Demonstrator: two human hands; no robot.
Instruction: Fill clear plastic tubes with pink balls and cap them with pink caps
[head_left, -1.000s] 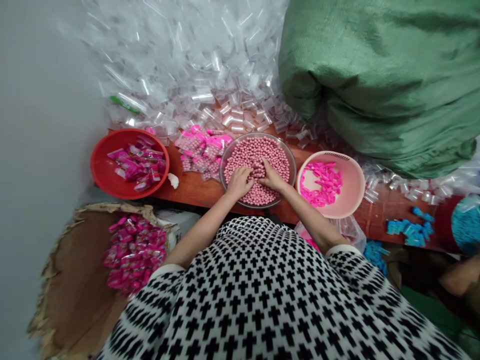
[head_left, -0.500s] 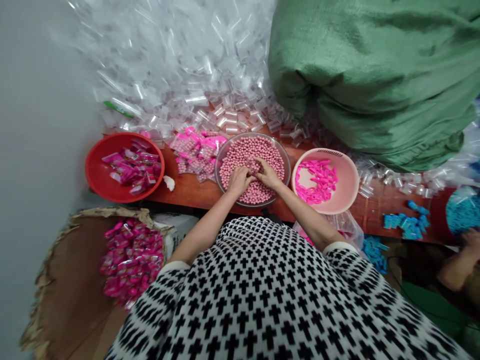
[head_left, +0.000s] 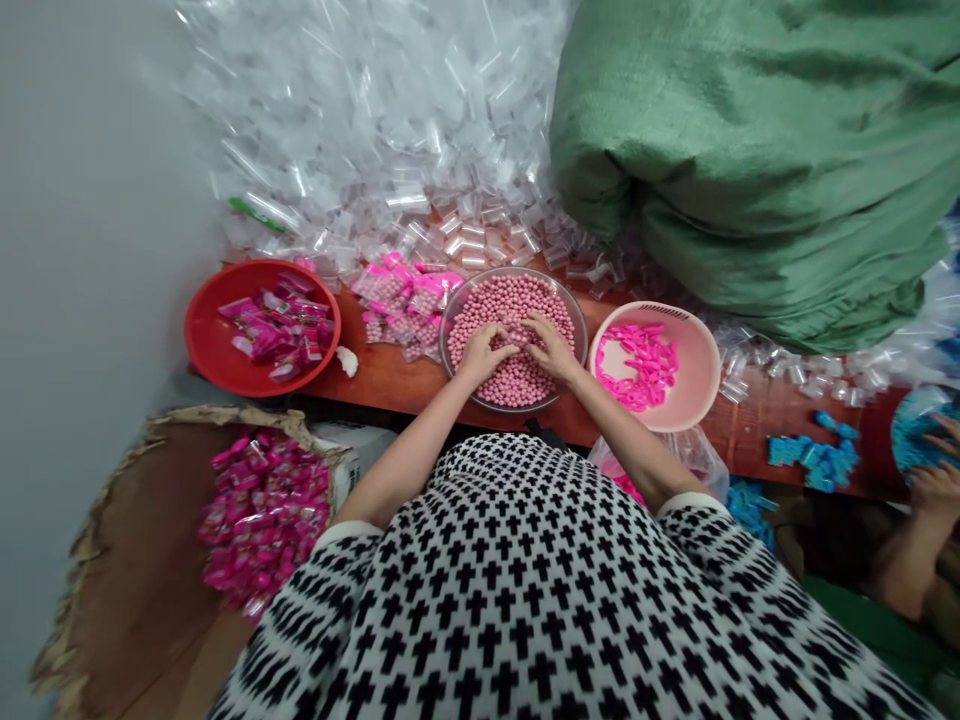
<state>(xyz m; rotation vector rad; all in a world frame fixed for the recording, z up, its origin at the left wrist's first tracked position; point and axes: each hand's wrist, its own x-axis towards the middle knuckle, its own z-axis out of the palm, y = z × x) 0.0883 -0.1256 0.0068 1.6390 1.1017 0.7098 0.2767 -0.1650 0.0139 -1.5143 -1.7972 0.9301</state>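
A round metal bowl [head_left: 445,352] full of small pink beads [head_left: 517,385] stands in front of me, with both my hands over the beads. My left hand [head_left: 480,357] is at the left of the bowl's middle, its thumb and fingers apart. Facing it from the right, my right hand [head_left: 551,350] has its fingers curled inward. Something see-through seems to lie between the fingertips, but it is too small to make out. To the right is a pale pink basket [head_left: 697,375] with bright pink plastic pieces [head_left: 641,365]. Bead-filled clear packs with pink tops [head_left: 405,300] lie left of the bowl.
A red basin [head_left: 202,335] of pink packets stands left on the wooden table [head_left: 397,380]. Below is an open carton [head_left: 135,560] of pink packets. Clear plastic containers [head_left: 390,120] and a green sack [head_left: 750,170] fill the back. A co-worker's hand [head_left: 937,485] is near blue pieces [head_left: 817,450].
My hands have moved slightly apart over the beads, and the left thumb and fingers have spread. The view has shifted a little. The co-worker's hand has come further into view.
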